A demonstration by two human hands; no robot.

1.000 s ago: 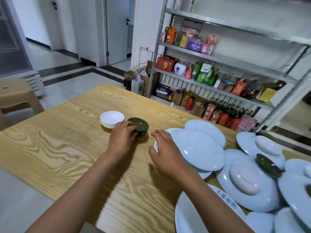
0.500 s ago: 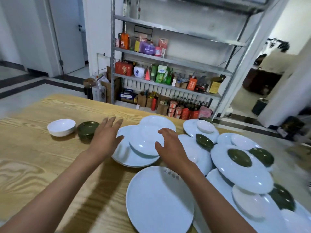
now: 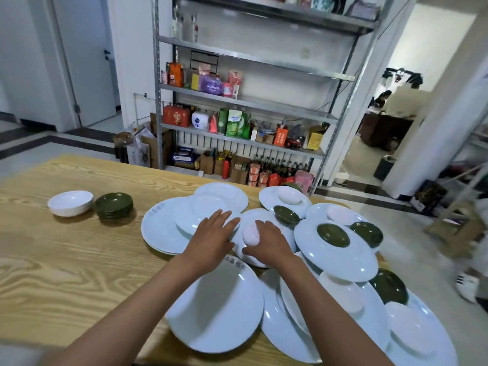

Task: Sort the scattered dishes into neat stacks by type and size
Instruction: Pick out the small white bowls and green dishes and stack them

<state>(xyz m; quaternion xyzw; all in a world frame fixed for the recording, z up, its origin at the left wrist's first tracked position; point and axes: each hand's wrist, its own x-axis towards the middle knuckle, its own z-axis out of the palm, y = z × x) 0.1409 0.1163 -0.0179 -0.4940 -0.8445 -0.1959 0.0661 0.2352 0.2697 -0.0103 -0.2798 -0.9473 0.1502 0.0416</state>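
Observation:
A heap of white plates [image 3: 335, 262] of mixed sizes covers the right half of the wooden table [image 3: 66, 260], with small white bowls and dark green saucers [image 3: 333, 235] scattered on top. At the left stand a white bowl [image 3: 70, 202] and a neat stack of green saucers [image 3: 114, 205]. My right hand [image 3: 266, 243] curls over an upturned small white bowl [image 3: 250, 234] on a plate in the middle of the heap. My left hand [image 3: 212, 235] lies flat, fingers spread, on a plate [image 3: 200, 216] beside it.
A large white plate [image 3: 216, 307] lies close to me between my forearms. Behind the table stands a metal shelf rack [image 3: 245, 101] full of packets and bottles. At the right, a doorway and a person's white shoe [image 3: 467, 286] on the floor.
My view has swung right, from the table's left part to the plate heap. My left hand left the green saucer stack and came onto a plate. My right hand closed over a small white bowl.

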